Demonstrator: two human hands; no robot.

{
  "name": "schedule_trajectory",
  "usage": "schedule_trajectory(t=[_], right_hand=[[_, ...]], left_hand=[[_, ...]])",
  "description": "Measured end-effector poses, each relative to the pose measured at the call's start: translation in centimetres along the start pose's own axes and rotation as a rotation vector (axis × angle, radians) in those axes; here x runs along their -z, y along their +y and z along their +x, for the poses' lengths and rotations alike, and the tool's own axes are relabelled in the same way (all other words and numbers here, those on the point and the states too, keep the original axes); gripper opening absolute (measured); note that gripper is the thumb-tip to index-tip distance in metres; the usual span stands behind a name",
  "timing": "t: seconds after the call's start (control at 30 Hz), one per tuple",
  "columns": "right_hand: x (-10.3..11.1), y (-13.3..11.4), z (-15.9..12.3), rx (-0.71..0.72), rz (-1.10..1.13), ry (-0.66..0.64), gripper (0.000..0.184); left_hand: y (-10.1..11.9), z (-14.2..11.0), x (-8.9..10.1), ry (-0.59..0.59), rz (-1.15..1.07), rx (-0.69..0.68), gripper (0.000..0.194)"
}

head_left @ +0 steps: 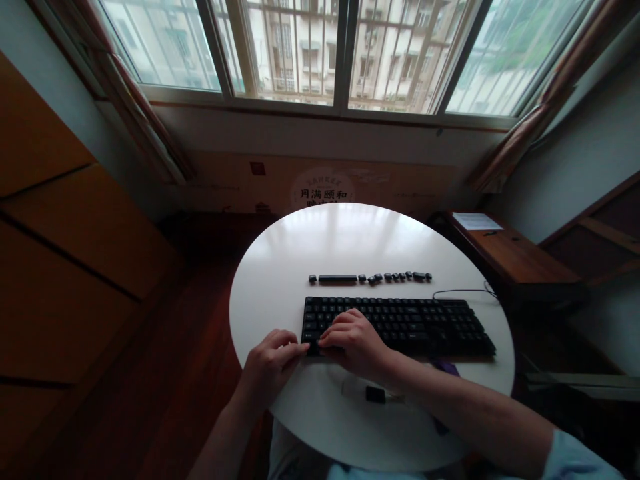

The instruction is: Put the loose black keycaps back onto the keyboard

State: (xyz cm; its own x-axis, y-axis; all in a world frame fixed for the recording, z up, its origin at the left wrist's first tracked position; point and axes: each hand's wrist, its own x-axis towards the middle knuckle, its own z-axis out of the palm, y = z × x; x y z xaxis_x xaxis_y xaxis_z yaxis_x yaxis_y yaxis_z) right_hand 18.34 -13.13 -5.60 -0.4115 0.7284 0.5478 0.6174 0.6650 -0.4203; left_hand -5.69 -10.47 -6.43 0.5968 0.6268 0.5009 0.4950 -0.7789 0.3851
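A black keyboard (400,327) lies on the round white table (270,267). My left hand (273,363) is at its lower left corner, fingers curled and thumb tip against the edge by the corner key. From the right, my right hand (355,337) reaches over the lower left keys, its fingers closed together and pointing down beside my left fingertips. Whatever the fingertips pinch is too small and dark to make out. Behind the keyboard, several loose black keycaps (388,277) lie in a row with a long spacebar keycap (338,279).
A small black object (375,395) lies near my right forearm, with a purple item (445,367) partly hidden by the arm. The keyboard's cable (460,291) runs to the table's right edge. A wooden side table (520,257) holding paper (477,221) stands at the right.
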Motion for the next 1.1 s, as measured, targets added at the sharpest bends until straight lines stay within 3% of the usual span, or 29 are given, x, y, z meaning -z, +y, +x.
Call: schedule_trajectory(t=[0.23,0.37,0.43,0.5,0.57,0.77,0.93,1.1], right_hand=[[-0.3,-0.2,0.2,0.134,-0.152,-0.051,0.008],[-0.1,-0.5,0.3,0.179,-0.204,-0.084,0.013],[0.1,-0.6,0.4,0.197,-0.228,-0.084,0.014],[0.2,-0.6,0.6,0.223,-0.242,-0.071,0.016],[0.2,-0.5,0.6,0.245,-0.247,-0.062,0.018],[0.2,-0.1,0.5,0.26,-0.211,-0.057,0.016],[0.2,0.3,0.3,0.211,-0.14,-0.029,0.013],[-0.5,0.6,0.0,0.175,-0.08,-0.017,0.015]], left_hand=[[-0.1,-0.4,-0.2,0.21,-0.154,0.2,0.02],[0.2,1.8,0.7,0.359,-0.112,0.306,0.018],[-0.3,3.7,1.0,0.377,-0.075,0.359,0.02],[-1.5,5.9,1.1,0.331,-0.023,0.406,0.023],[-3.1,8.1,0.8,0.153,0.045,0.424,0.025],[-8.1,13.1,-1.7,-0.07,0.039,0.378,0.027],[-9.5,14.4,-3.3,-0.167,0.033,0.332,0.032],[-9.4,14.3,-3.9,-0.18,0.05,0.314,0.027]])
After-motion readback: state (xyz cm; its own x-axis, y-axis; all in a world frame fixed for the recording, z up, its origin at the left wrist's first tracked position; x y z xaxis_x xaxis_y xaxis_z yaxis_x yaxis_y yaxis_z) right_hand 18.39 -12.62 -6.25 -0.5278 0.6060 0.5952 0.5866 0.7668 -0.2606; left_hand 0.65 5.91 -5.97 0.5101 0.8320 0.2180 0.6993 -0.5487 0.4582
